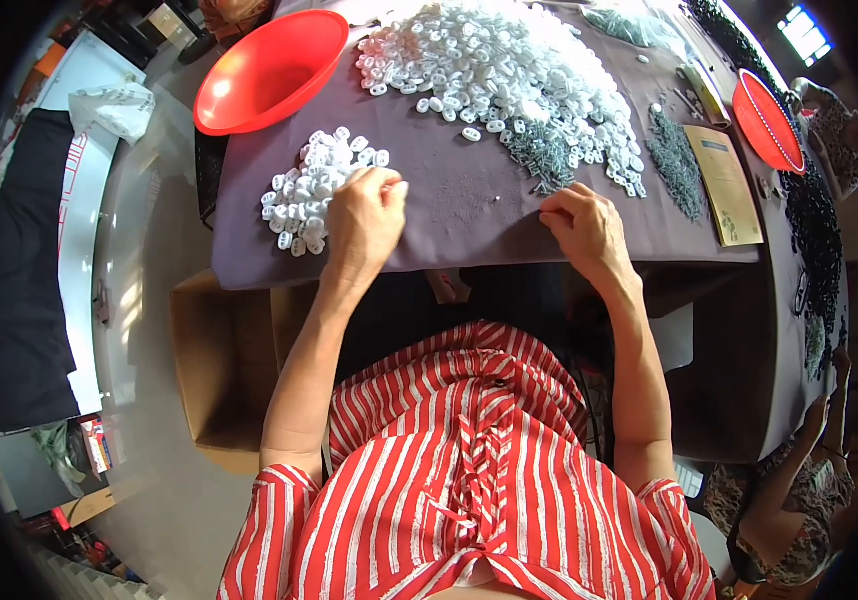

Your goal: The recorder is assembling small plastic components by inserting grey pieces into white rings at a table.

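1. We find the left hand (367,218) curled closed at the right of the small white-piece pile (309,195); the right hand (587,230) is pinched together near the grey pins (541,160). Contents: cannot tell.
2. A forearm knock could, we judge, spill pieces over the worktop's (469,240) near edge.
3. We note booklet (724,185) print, too small to read.

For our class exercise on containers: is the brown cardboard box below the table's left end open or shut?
Open: the brown cardboard box shows its inside walls through an uncovered mouth.
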The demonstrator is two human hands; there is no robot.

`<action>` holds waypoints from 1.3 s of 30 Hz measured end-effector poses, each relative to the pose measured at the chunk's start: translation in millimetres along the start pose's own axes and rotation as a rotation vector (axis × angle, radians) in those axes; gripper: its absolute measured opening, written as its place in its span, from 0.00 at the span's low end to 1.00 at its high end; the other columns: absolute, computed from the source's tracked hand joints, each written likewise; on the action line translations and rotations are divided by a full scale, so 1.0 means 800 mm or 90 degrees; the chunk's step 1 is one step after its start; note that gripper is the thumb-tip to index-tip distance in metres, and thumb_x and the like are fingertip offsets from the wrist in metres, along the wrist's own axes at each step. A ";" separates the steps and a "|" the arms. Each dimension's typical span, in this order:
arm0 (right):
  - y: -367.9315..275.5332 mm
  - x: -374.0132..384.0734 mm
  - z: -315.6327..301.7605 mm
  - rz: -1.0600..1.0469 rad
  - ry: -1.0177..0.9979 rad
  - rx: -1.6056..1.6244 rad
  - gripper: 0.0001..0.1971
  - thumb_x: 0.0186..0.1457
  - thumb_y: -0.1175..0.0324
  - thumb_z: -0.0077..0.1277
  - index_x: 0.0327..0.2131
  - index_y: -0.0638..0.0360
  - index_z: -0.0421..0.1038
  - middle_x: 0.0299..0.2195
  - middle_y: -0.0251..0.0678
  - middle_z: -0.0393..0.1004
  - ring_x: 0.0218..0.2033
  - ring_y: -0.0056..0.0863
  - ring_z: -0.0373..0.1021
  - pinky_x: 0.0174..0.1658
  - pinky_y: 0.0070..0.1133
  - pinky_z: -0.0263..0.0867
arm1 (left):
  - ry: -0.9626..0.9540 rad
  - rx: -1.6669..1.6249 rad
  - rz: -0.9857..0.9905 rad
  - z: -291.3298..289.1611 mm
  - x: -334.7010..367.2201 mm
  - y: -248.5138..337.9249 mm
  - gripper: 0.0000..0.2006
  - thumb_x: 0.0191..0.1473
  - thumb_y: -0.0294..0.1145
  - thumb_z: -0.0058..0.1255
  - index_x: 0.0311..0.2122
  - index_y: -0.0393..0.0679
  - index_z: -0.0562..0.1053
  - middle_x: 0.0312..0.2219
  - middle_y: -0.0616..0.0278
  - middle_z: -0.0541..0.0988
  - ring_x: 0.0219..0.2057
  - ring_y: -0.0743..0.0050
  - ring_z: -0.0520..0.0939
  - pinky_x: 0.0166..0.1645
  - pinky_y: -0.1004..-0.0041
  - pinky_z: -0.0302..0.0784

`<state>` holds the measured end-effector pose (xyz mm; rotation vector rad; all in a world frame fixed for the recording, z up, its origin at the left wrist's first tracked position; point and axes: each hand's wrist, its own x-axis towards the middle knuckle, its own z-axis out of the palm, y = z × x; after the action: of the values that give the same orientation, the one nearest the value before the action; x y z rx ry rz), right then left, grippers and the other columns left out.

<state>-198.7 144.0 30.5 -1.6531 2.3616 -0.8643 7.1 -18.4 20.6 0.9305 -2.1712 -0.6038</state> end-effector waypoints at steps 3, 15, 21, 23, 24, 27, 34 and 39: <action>-0.004 0.000 0.000 0.003 0.021 0.012 0.05 0.44 0.69 0.52 0.25 0.59 0.73 0.26 0.39 0.71 0.30 0.39 0.69 0.33 0.29 0.64 | -0.047 -0.037 -0.006 0.016 0.008 0.021 0.04 0.45 0.27 0.51 0.25 0.38 0.74 0.21 0.52 0.75 0.24 0.55 0.78 0.29 0.66 0.72; -0.002 0.006 0.014 -0.075 0.123 0.201 0.08 0.48 0.78 0.46 0.34 0.62 0.64 0.26 0.42 0.70 0.28 0.40 0.68 0.33 0.27 0.64 | -0.090 -0.233 -0.024 0.081 0.062 0.030 0.05 0.45 0.27 0.53 0.28 0.37 0.76 0.18 0.61 0.77 0.19 0.78 0.76 0.26 0.76 0.71; -0.008 0.004 0.018 -0.024 0.120 0.328 0.09 0.49 0.80 0.44 0.36 0.63 0.62 0.25 0.42 0.70 0.28 0.35 0.70 0.31 0.25 0.65 | -0.346 -0.475 -0.197 0.078 0.018 0.092 0.08 0.51 0.34 0.52 0.29 0.39 0.75 0.17 0.71 0.74 0.13 0.91 0.68 0.13 0.86 0.59; -0.014 0.003 0.014 -0.103 0.113 0.310 0.10 0.49 0.82 0.42 0.36 0.63 0.61 0.26 0.42 0.70 0.29 0.36 0.71 0.31 0.25 0.65 | -0.371 -0.478 -0.232 0.081 0.015 0.092 0.10 0.51 0.36 0.52 0.30 0.39 0.74 0.18 0.69 0.74 0.13 0.89 0.69 0.13 0.85 0.59; -0.012 0.002 0.016 -0.135 0.127 0.277 0.10 0.49 0.83 0.41 0.36 0.63 0.61 0.26 0.43 0.69 0.29 0.39 0.70 0.30 0.26 0.65 | -0.367 -0.477 -0.228 0.080 0.016 0.091 0.10 0.51 0.36 0.52 0.30 0.39 0.74 0.18 0.69 0.74 0.13 0.89 0.69 0.13 0.85 0.59; -0.016 0.001 0.018 -0.165 0.152 0.229 0.10 0.49 0.83 0.43 0.36 0.63 0.61 0.27 0.44 0.69 0.28 0.41 0.70 0.30 0.27 0.65 | -0.429 -0.580 -0.329 0.071 0.018 0.087 0.12 0.51 0.38 0.52 0.29 0.38 0.73 0.17 0.67 0.73 0.12 0.88 0.69 0.12 0.85 0.58; -0.026 0.002 0.032 -0.105 0.217 0.248 0.05 0.47 0.80 0.49 0.30 0.63 0.68 0.24 0.40 0.71 0.24 0.35 0.70 0.27 0.23 0.65 | -0.324 -0.724 -0.363 0.090 0.008 0.075 0.12 0.54 0.37 0.49 0.24 0.39 0.71 0.14 0.67 0.71 0.08 0.87 0.65 0.09 0.84 0.53; -0.015 0.003 0.037 -0.043 0.205 0.302 0.03 0.48 0.80 0.48 0.28 0.63 0.68 0.22 0.39 0.71 0.21 0.30 0.70 0.26 0.21 0.65 | -0.303 -0.613 -0.339 0.092 0.014 0.081 0.15 0.54 0.35 0.47 0.19 0.39 0.72 0.11 0.66 0.71 0.07 0.86 0.65 0.10 0.82 0.55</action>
<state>-177.5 128.3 12.5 -1.4861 2.0482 -1.6579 -81.8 25.0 18.1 0.8293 -1.5980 -2.0599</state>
